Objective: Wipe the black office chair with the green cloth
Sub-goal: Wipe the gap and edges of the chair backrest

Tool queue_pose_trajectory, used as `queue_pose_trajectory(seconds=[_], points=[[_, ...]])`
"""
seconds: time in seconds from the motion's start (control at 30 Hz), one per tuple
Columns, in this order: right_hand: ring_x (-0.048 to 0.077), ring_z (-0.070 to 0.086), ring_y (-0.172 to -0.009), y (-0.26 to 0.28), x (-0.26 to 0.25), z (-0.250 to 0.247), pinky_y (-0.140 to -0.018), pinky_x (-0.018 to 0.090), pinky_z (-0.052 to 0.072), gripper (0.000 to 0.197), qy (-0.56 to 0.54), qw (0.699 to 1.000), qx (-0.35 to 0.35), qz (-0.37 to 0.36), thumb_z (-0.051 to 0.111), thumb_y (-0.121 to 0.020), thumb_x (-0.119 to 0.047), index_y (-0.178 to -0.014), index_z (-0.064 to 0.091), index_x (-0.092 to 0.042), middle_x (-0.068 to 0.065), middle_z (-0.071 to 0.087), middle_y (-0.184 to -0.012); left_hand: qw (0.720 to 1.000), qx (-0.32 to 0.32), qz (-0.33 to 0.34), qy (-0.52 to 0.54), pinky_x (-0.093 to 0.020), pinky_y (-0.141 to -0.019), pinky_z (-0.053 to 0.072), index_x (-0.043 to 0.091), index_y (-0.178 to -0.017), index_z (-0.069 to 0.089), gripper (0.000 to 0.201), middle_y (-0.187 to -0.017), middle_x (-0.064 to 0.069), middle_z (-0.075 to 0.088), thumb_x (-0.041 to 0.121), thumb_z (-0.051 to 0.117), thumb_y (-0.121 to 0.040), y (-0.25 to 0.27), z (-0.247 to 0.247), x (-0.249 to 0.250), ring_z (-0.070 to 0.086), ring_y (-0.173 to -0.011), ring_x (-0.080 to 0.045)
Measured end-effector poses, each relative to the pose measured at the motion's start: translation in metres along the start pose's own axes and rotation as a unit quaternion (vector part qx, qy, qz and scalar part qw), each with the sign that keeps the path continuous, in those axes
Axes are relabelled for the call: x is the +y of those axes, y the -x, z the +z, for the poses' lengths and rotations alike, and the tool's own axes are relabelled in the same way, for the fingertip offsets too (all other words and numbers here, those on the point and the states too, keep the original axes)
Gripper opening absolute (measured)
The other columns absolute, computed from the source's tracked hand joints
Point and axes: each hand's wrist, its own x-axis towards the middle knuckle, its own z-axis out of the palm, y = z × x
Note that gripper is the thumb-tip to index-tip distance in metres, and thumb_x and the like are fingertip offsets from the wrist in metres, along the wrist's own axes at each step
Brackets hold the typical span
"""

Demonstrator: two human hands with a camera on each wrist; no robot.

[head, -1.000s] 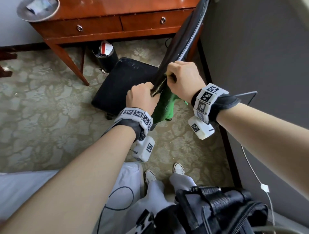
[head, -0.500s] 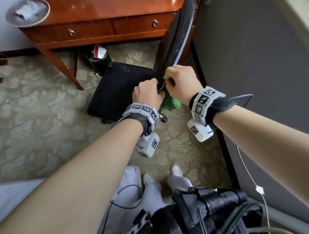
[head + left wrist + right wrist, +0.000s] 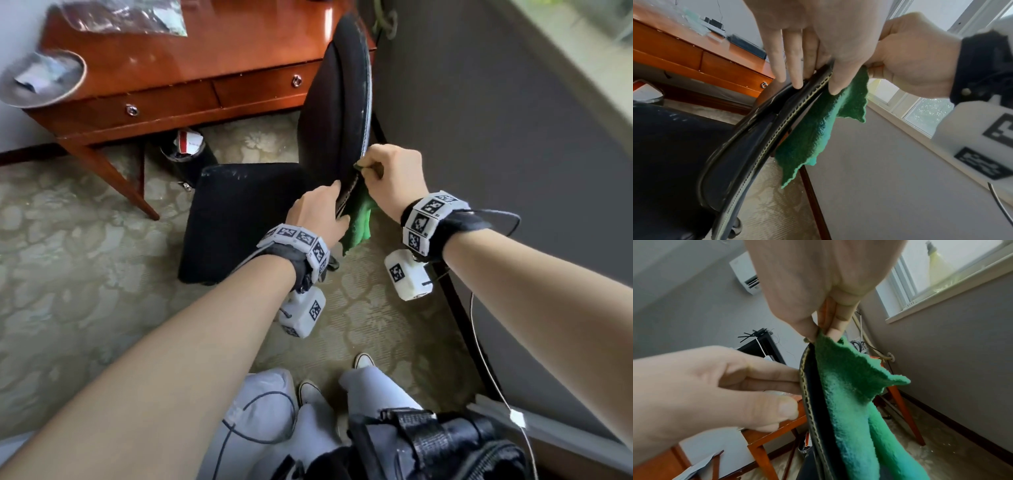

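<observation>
The black office chair has its seat (image 3: 239, 219) on the left and its backrest (image 3: 335, 102) standing edge-on towards me. My left hand (image 3: 325, 209) grips the backrest's stitched side edge (image 3: 797, 110), fingers (image 3: 797, 81) on the front and thumb behind, over the cloth. Just above it, my right hand (image 3: 390, 174) pinches the top of the green cloth (image 3: 358, 226) against the back of that edge. In the right wrist view the thumb and fingers (image 3: 833, 332) nip the cloth (image 3: 851, 386), which hangs down behind the backrest (image 3: 813, 402). My left hand (image 3: 715, 386) shows there too.
A wooden desk (image 3: 205, 89) with drawers stands behind the chair, with a dark bin (image 3: 186, 150) under it. A grey wall (image 3: 496, 137) runs close along the right. A white cable (image 3: 489, 370) hangs by my right arm. Patterned carpet (image 3: 68, 257) lies to the left.
My right hand has slid the cloth a little further up the backrest's edge, away from my left hand. More of the cloth hangs in view. My head has tilted up.
</observation>
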Motion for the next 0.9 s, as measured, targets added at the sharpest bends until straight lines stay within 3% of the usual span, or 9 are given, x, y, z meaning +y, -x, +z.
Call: queue_pose_trajectory(seconds=[0.07,0.17,0.3,0.43,0.63,0.8,0.9], points=[[0.008,0.051,-0.065,-0.002,0.004,-0.005,-0.067,0.017,0.036,0.018,-0.019,0.999,-0.007,0.026,0.06,-0.079,0.0,-0.086,0.072,-0.011,-0.008,0.062,-0.075,1.0,0.006,0.013,0.005,-0.041,-0.082,0.055,0.023,-0.134,0.053,0.044,-0.112,0.001,0.065,0.031,0.058,-0.092,-0.007,-0.004,-0.002,0.065,-0.103,-0.025],[-0.001,0.051,-0.061,-0.01,0.009,-0.004,-0.068,0.018,0.042,0.018,-0.066,0.994,-0.001,0.084,0.058,-0.081,-0.002,-0.086,0.07,-0.014,-0.015,0.06,-0.074,1.0,0.004,0.021,0.007,-0.041,-0.089,0.054,0.027,-0.137,0.057,0.043,-0.122,0.0,0.067,0.033,0.052,-0.095,-0.023,-0.012,-0.005,0.064,-0.109,-0.028],[0.0,0.053,-0.06,-0.022,0.019,0.002,-0.062,0.004,0.04,0.018,-0.13,0.984,0.019,0.121,0.058,-0.083,-0.003,-0.085,0.068,-0.018,-0.012,0.061,-0.074,1.0,0.004,0.023,-0.006,-0.038,-0.092,0.052,0.024,-0.135,0.062,0.039,-0.127,-0.006,0.067,0.036,0.049,-0.1,-0.049,-0.017,0.002,0.063,-0.114,-0.032],[0.003,0.055,-0.066,-0.036,0.037,-0.001,-0.065,0.007,0.044,0.009,-0.187,0.968,0.043,0.159,0.067,-0.084,-0.011,-0.088,0.067,-0.018,0.0,0.067,-0.082,0.999,0.006,0.043,-0.005,-0.039,-0.091,0.053,0.022,-0.131,0.065,0.036,-0.123,-0.005,0.07,0.034,0.049,-0.101,-0.071,-0.016,0.011,0.065,-0.11,-0.03],[0.01,0.062,-0.073,-0.064,0.052,-0.001,-0.072,0.022,0.051,0.008,-0.218,0.949,0.04,0.223,0.074,-0.08,-0.024,-0.078,0.068,-0.019,-0.006,0.068,-0.078,0.996,0.0,0.08,-0.033,-0.042,-0.095,0.051,0.024,-0.128,0.067,0.033,-0.128,0.002,0.067,0.032,0.053,-0.1,-0.105,-0.022,0.008,0.062,-0.116,-0.026],[0.005,0.054,-0.066,-0.076,0.056,-0.002,-0.067,0.018,0.045,0.01,-0.232,0.939,0.04,0.25,0.072,-0.081,-0.016,-0.073,0.065,-0.017,-0.008,0.063,-0.071,0.991,0.032,0.122,-0.038,-0.044,-0.092,0.051,0.023,-0.123,0.068,0.028,-0.126,0.004,0.063,0.027,0.057,-0.097,-0.132,-0.034,0.006,0.061,-0.113,-0.022],[0.006,0.047,-0.064,-0.077,0.052,-0.001,-0.063,0.016,0.042,0.007,-0.222,0.941,0.031,0.254,0.066,-0.085,-0.013,-0.08,0.061,-0.013,-0.005,0.056,-0.072,0.982,0.069,0.176,-0.022,-0.044,-0.101,0.047,0.021,-0.131,0.062,0.037,-0.137,0.002,0.054,0.018,0.063,-0.094,-0.157,-0.046,0.011,0.053,-0.123,-0.022]])
